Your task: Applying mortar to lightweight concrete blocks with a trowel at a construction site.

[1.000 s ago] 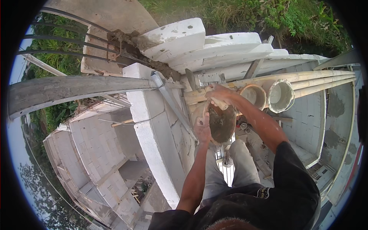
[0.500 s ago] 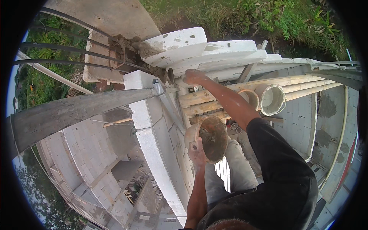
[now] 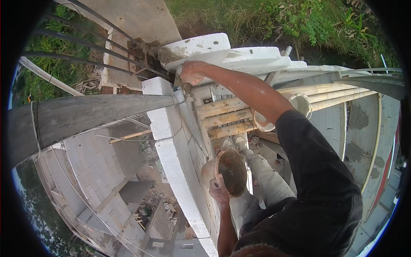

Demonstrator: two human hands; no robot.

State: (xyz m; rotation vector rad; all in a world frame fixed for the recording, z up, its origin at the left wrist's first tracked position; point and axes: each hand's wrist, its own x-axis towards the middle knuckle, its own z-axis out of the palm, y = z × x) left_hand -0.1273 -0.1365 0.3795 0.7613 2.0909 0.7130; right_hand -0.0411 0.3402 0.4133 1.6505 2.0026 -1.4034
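Observation:
My left hand point(image 3: 219, 191) grips the rim of a round, mortar-stained bucket point(image 3: 229, 171), held low beside the white block wall point(image 3: 171, 145). My right hand point(image 3: 191, 72) is stretched up and forward to the wall's top corner, closed at the wet mortar point(image 3: 169, 55) below a large white block point(image 3: 195, 49). Whether it holds anything I cannot tell. Rusty steel bars point(image 3: 98, 45) run out of that corner. My feet point(image 3: 235, 143) stand on wooden scaffold planks point(image 3: 222, 118).
A grey timber beam point(image 3: 85, 113) crosses at the left. Two white buckets point(image 3: 299, 105) sit on the planks behind my right arm. Far below lie block walls point(image 3: 94, 171) and rubble. Grass point(image 3: 265, 17) grows beyond the wall.
My right hand rose from the bucket to the wall's top corner. My left hand lowered the bucket beside the wall. My view swung downward.

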